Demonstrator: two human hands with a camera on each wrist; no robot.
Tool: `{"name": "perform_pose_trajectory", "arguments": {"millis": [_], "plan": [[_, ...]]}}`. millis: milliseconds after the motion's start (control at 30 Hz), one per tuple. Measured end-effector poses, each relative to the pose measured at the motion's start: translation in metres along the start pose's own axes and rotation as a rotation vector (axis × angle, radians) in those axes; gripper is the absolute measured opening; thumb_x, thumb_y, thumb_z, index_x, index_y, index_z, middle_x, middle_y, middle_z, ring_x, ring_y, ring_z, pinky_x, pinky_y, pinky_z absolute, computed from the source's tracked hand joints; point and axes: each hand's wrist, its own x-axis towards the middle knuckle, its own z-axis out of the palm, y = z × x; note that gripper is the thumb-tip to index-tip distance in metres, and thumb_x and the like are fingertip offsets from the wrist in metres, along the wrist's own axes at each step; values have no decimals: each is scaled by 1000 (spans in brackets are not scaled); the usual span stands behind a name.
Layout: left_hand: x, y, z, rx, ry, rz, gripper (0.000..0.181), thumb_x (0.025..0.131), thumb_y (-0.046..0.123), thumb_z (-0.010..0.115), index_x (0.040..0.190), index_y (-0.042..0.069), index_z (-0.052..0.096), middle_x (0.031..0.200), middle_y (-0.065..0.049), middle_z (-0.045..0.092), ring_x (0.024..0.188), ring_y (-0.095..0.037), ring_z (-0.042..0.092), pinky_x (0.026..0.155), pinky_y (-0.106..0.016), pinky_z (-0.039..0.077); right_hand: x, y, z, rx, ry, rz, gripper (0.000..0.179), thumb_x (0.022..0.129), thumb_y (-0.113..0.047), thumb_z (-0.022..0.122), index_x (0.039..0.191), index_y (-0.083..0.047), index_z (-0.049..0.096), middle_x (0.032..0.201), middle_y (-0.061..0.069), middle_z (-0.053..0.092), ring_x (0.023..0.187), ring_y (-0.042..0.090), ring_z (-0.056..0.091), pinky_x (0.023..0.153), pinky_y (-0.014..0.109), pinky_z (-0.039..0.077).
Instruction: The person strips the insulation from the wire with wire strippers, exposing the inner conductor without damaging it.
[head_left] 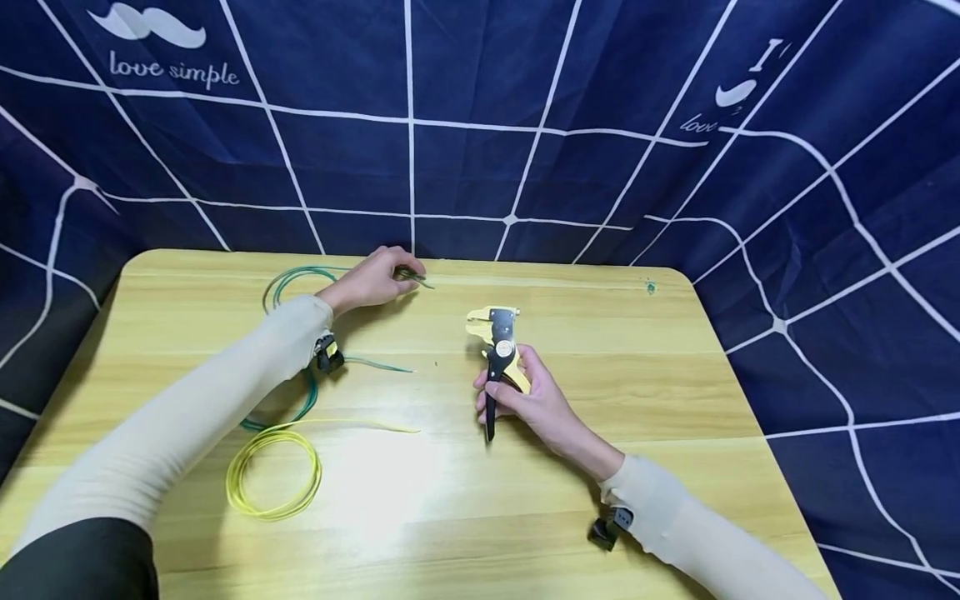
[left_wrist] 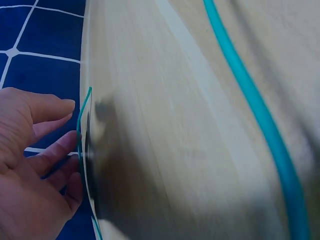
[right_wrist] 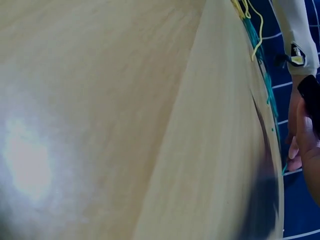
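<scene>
Sleeves foremost, left hand gapes by green wire, right hand grips black-yellow stripper.

Left hand stretched forward, seemingly relaxed; right hand curled, gripping.

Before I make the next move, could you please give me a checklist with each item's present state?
1. Yellow-and-black handheld wire stripper in the right hand: ok, gripped at its handle end.
2. Stripper jaws without wire: ok, none shows there.
3. Thin green coiled wire secured by the left hand: cannot tell, it runs close by the fingertips.
4. Green wire brought to the stripper: not ok, they are apart.
5. Thin yellow coiled wire away from the stripper: ok, lying separately.
</scene>
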Motion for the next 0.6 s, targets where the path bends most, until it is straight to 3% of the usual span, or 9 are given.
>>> {"name": "perform_pose_trajectory", "arguments": {"millis": [233, 400, 600], "plan": [[2, -3, 6, 75, 24, -22, 24, 104, 11, 72, 126, 2, 74, 129, -19, 59, 123, -40, 42, 107, -56, 34, 2, 1, -1, 10, 21, 14, 47, 103, 6, 64, 142, -3, 39, 114, 20, 70, 87, 27, 74, 79, 52, 65], [2, 1, 9, 154, 50, 10, 15, 103, 12, 74, 117, 6, 75, 116, -16, 57, 111, -39, 41, 94, -53, 28, 5, 2, -4, -17, 37, 9, 46, 102, 7, 68, 140, 14, 41, 106, 20, 67, 84, 25, 73, 79, 52, 65], [-3, 0, 12, 227, 124, 58, 6, 104, 16, 77, 107, 11, 76, 103, -10, 59, 98, -35, 41, 96, -56, 20, 12, 1, -2, -88, 24, 50, 41, 102, -1, 74, 131, 20, 56, 100, 23, 71, 85, 26, 74, 84, 54, 63]]}}
